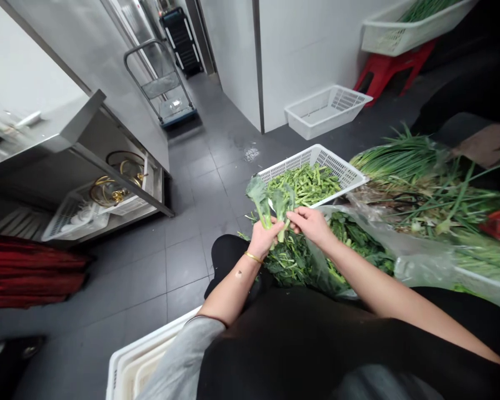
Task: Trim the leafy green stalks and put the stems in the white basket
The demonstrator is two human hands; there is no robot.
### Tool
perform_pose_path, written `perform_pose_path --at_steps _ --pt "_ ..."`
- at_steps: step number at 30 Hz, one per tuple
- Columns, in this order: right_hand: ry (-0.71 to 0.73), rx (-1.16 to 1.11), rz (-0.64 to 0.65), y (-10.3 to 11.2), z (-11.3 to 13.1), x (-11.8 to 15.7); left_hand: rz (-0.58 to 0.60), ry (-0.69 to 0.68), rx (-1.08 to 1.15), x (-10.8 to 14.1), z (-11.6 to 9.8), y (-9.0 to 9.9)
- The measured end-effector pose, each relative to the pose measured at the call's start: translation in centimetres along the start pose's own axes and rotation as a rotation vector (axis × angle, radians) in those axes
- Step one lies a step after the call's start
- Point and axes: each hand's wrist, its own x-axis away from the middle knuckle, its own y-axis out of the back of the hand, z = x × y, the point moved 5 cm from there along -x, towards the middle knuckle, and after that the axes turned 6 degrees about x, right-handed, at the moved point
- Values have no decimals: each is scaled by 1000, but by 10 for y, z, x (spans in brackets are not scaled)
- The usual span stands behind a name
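The left hand (264,238) was curled tight around the lower ends of some leafy stalks (282,205) — thick green stems with big floppy leaves on top. A gold bracelet (254,257) went around that wrist. The right hand (312,225) was on the other side, with its thumb and finger pinching one of the stalks near the middle.

The stalks were up in the air, just in front of a white basket (350,171) with lots of cut green stems (312,186) in it. Under the hands was a messy heap of greens (291,260). Beside that, more leaves (358,236) sat in a clear plastic bag (420,264). Long green onions (400,158) lay to the right of the basket. Farther back, a red stool (375,72) stood by the wall, and a cart (170,106) was parked on the gray floor (187,222).
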Motion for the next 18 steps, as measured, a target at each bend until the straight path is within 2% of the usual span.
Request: perform_pose_path --at_steps 2,4,7,8,10,11,13,15,17,18 --pt "151 59 -79 -2 15 12 -68 10 120 -3 -1 1" --pt "205 54 -90 -3 20 20 -86 16 206 -4 -4 2" --pt "10 -96 -77 -1 8 12 -18 30 215 0 -7 1" --pt "-54 -127 -35 -1 4 6 9 41 199 2 -7 0" --pt "-99 -122 66 -4 2 -5 45 65 174 6 -5 -3" --pt "-83 -76 69 -5 3 -7 45 70 168 6 -4 -4" --pt "10 75 -44 -2 10 -3 18 77 165 6 -1 -5" --pt "179 228 -141 -2 22 11 -46 66 178 4 0 -5" --pt "303 292 -118 -6 29 24 -105 38 199 2 -1 -3" --pt "300 277 -90 -5 29 26 -118 20 202 2 -2 -2"
